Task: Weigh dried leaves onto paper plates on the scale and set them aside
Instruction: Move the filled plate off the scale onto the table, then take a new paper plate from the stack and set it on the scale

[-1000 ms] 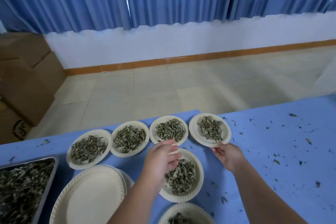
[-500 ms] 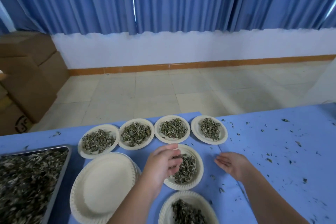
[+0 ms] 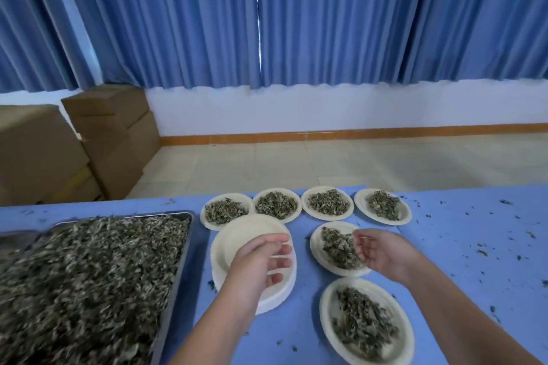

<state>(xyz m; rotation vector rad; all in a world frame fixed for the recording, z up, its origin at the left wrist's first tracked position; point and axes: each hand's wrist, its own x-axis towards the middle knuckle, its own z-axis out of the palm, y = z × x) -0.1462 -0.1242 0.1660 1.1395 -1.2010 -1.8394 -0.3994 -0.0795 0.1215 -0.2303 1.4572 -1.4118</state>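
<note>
Hovering above the stack of empty plates (image 3: pixel 237 241) mid-frame, the left hand (image 3: pixel 258 264) is nearer than the right hand (image 3: pixel 382 255); both grips loose, empty.

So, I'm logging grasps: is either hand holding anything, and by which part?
Nothing is held. The left hand hovers open above the empty paper plates; the right hand, open too, is near a leaf-filled plate.

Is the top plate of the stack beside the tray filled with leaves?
No, the stack's top plate shows only bare white paper.
</note>
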